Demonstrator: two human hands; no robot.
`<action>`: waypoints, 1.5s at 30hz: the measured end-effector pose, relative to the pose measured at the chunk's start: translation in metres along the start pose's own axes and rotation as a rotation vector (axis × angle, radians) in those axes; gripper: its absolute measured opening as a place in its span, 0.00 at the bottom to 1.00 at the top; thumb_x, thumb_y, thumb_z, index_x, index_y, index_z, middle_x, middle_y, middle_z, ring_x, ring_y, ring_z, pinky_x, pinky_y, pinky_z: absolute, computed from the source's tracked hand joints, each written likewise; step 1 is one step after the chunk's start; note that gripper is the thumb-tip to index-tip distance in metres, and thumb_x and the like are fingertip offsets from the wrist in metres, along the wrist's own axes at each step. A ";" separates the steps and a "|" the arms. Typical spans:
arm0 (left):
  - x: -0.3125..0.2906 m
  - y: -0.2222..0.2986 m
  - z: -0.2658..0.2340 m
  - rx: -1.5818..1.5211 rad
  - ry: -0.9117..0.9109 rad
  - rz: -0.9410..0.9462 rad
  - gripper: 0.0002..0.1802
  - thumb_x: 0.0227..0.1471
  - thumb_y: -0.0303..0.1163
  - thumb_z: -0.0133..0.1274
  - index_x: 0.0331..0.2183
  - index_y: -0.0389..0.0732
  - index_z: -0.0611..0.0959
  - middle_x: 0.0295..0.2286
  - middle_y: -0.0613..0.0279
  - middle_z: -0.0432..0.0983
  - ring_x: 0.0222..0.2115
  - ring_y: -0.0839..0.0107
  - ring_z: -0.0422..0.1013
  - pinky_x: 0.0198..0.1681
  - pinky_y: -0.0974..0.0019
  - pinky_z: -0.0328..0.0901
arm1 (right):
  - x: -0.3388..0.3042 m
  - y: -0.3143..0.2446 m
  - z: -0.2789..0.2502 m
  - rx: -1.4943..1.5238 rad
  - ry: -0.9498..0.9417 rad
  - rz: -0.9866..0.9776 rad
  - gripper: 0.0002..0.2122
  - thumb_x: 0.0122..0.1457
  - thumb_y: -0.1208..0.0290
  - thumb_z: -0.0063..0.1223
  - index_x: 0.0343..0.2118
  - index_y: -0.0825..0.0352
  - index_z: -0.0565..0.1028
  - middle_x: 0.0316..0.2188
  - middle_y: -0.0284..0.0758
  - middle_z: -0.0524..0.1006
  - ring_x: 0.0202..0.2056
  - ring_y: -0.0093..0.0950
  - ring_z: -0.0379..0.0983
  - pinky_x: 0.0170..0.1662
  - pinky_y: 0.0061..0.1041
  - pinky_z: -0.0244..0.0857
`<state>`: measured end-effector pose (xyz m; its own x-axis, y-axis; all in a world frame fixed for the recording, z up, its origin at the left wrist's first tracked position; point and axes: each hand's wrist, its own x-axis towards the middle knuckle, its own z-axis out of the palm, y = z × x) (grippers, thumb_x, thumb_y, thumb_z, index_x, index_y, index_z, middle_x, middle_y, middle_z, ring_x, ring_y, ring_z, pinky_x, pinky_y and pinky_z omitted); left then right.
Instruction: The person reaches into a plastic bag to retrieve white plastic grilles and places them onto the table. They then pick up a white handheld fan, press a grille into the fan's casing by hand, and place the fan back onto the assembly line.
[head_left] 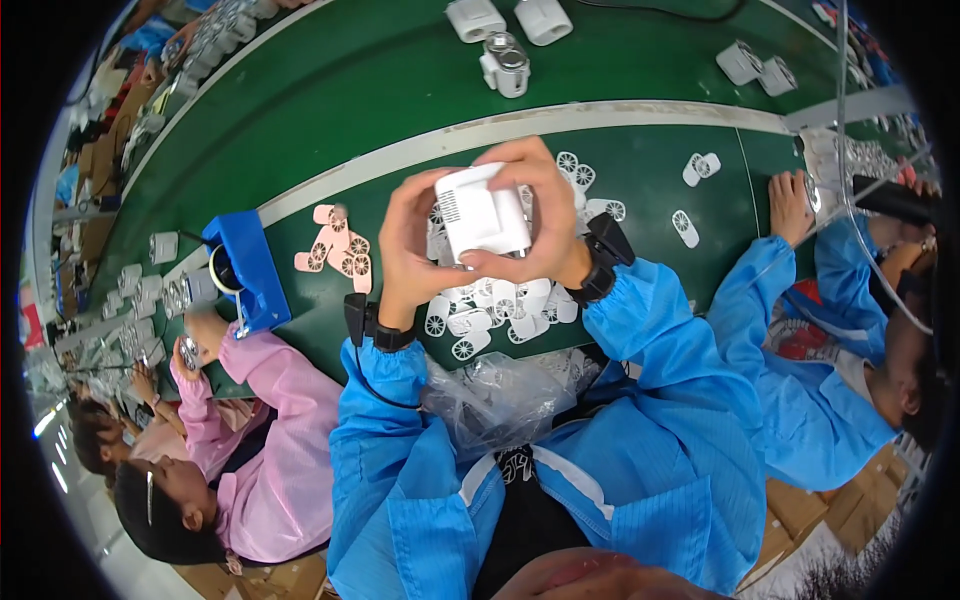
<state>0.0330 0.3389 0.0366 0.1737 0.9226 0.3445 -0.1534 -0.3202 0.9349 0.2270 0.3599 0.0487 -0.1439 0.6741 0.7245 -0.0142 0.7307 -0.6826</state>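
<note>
A clear plastic bag (490,405) is nearest, by the person's lap. Past it, lots of flat white pieces (503,292) lie loose on the green table (640,165), so much looks left to do. Above them, the left hand (405,235) and right hand (550,205) hold one white box (480,215) between them, fingers curled around its two sides. I cannot tell if it is done. Pink pieces (335,242) lie left. Far away, three white things (506,68) sit close together, maybe finished.
</note>
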 end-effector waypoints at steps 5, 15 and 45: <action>-0.003 0.001 -0.008 0.004 -0.031 -0.015 0.57 0.26 0.27 0.80 0.60 0.35 0.71 0.55 0.52 0.73 0.59 0.59 0.70 0.66 0.55 0.62 | 0.006 -0.004 0.003 -0.034 -0.045 -0.028 0.33 0.45 0.62 0.78 0.53 0.66 0.70 0.49 0.47 0.74 0.48 0.38 0.73 0.51 0.37 0.70; 0.011 0.027 0.024 0.263 0.041 0.105 0.52 0.34 0.26 0.77 0.61 0.38 0.71 0.58 0.50 0.71 0.60 0.55 0.70 0.64 0.53 0.65 | 0.009 -0.006 0.016 0.182 0.189 0.368 0.25 0.61 0.61 0.66 0.55 0.67 0.70 0.47 0.45 0.74 0.48 0.36 0.74 0.49 0.34 0.70; 0.143 0.038 -0.007 0.718 0.121 0.334 0.52 0.38 0.44 0.80 0.59 0.33 0.72 0.46 0.48 0.81 0.47 0.53 0.79 0.52 0.56 0.72 | 0.175 0.059 -0.150 -0.506 -0.342 0.397 0.27 0.53 0.58 0.74 0.52 0.70 0.79 0.41 0.37 0.83 0.40 0.26 0.80 0.45 0.25 0.73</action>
<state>0.0448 0.4600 0.1205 0.1161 0.7573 0.6426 0.4917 -0.6060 0.6253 0.3498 0.5375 0.1498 -0.3457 0.8875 0.3048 0.5506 0.4549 -0.6999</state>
